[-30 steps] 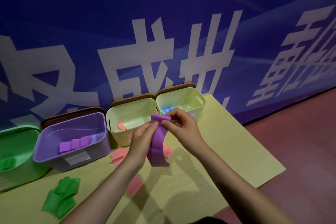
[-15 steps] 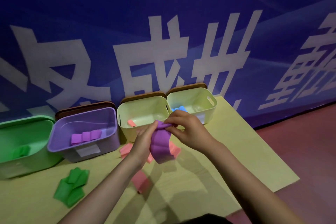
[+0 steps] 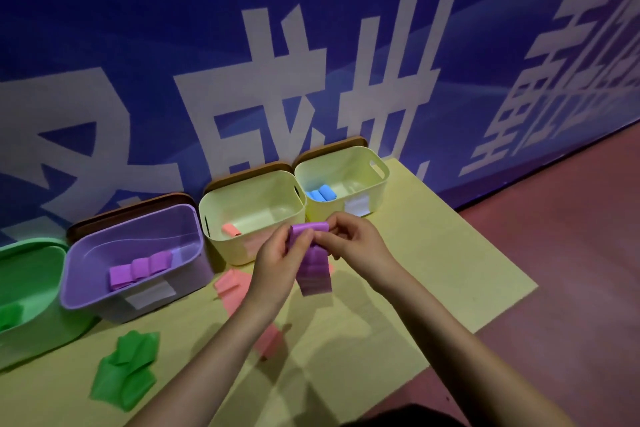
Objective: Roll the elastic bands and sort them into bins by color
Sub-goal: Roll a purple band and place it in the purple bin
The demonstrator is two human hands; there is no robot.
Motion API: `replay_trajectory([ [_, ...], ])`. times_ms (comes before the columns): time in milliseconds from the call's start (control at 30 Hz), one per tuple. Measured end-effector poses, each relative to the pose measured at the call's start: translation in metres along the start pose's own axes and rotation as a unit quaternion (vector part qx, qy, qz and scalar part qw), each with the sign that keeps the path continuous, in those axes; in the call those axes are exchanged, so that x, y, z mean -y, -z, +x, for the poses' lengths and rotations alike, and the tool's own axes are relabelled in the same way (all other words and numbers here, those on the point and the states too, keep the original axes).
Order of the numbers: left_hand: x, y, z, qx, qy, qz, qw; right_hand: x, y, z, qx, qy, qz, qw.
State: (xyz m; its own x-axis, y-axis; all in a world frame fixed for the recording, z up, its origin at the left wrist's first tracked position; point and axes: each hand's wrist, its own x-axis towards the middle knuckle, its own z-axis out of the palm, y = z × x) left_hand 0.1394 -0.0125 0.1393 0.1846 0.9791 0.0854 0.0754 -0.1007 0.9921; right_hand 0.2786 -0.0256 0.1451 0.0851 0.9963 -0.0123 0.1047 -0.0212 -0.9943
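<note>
A purple elastic band [image 3: 313, 263] hangs in the air above the yellow mat, its top end partly rolled. My left hand [image 3: 277, 262] pinches the roll from the left and my right hand [image 3: 353, 241] pinches it from the right. To the left stands the purple bin [image 3: 86, 291] holding three purple rolls [image 3: 140, 269]. Behind my hands a cream bin [image 3: 254, 246] holds one pink roll [image 3: 231, 229], and a second cream bin [image 3: 379, 184] holds blue rolls [image 3: 321, 193]. The green bin [image 3: 31, 319] stands at the far left.
Loose pink bands [image 3: 232, 289] lie on the yellow mat [image 3: 433, 274] under my hands, another pink band [image 3: 268, 340] nearer me. Crumpled green bands [image 3: 126, 369] lie front left. A blue printed wall rises behind the bins; red floor lies right of the mat.
The camera view shifted, so the bins appear further right. The hanging tail of the purple band looks shorter than a second ago. Both hands kept hold of it.
</note>
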Motion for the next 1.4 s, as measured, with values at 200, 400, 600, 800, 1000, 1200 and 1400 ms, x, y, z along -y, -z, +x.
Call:
replay_trajectory([
  [200, -0.002, 0.004, 0.003, 0.024, -0.002, -0.028, 0.999, -0.001, -0.008, -0.013, -0.017, 0.047, 0.041, 0.998],
  [400, -0.005, 0.022, 0.001, 0.075, 0.076, -0.176, 0.979, 0.001, -0.026, -0.017, -0.023, 0.052, 0.089, 0.994],
  [600, -0.001, 0.04, -0.005, 0.074, 0.169, -0.205, 0.961, 0.001, -0.039, -0.009, -0.054, 0.051, 0.074, 0.994],
  [800, 0.002, 0.046, -0.001, -0.001, 0.157, -0.163, 0.974, -0.001, -0.045, -0.003, -0.062, 0.16, -0.067, 0.983],
  [1000, 0.0, 0.039, -0.001, 0.03, 0.188, -0.224, 0.956, -0.001, -0.02, 0.002, 0.013, 0.266, -0.232, 0.935],
  [1200, 0.005, 0.018, 0.002, 0.04, 0.201, -0.259, 0.944, -0.007, 0.007, 0.005, 0.034, 0.295, -0.334, 0.895],
  [1400, 0.01, 0.004, -0.003, 0.064, 0.198, -0.229, 0.951, 0.003, 0.023, 0.005, 0.111, 0.237, -0.276, 0.925],
])
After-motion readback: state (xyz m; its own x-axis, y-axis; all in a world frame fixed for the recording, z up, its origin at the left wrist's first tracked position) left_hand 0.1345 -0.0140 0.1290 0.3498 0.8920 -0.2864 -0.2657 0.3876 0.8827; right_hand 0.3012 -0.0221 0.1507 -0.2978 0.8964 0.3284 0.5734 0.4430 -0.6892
